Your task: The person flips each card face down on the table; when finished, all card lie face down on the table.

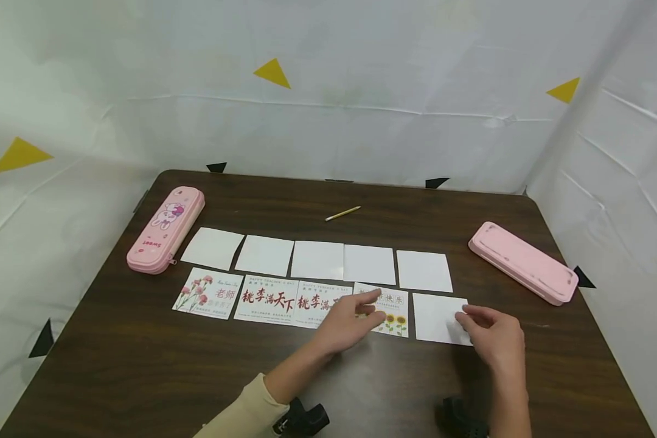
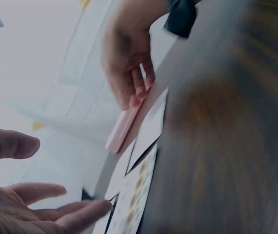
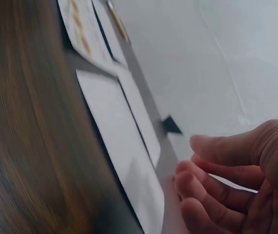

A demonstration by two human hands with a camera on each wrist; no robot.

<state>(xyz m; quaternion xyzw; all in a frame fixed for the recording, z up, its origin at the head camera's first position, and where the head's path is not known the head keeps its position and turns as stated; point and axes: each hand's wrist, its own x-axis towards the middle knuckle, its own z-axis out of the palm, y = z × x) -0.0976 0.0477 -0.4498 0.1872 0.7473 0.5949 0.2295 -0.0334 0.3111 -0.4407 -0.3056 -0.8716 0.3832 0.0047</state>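
Observation:
My left hand hovers over the sunflower card, covering part of it and of the red-lettered card beside it. In the left wrist view its thumb and fingers are spread apart, holding nothing. At the right end of the front row lies a blank white card, face bare. My right hand is over this card's right edge, fingers loosely bent. The right wrist view shows its thumb close to the fingers, with no card between them.
A second red-lettered card and a carnation card continue the front row leftward. Several blank cards form a row behind. A pencil lies farther back. Pink pencil cases stand left and right.

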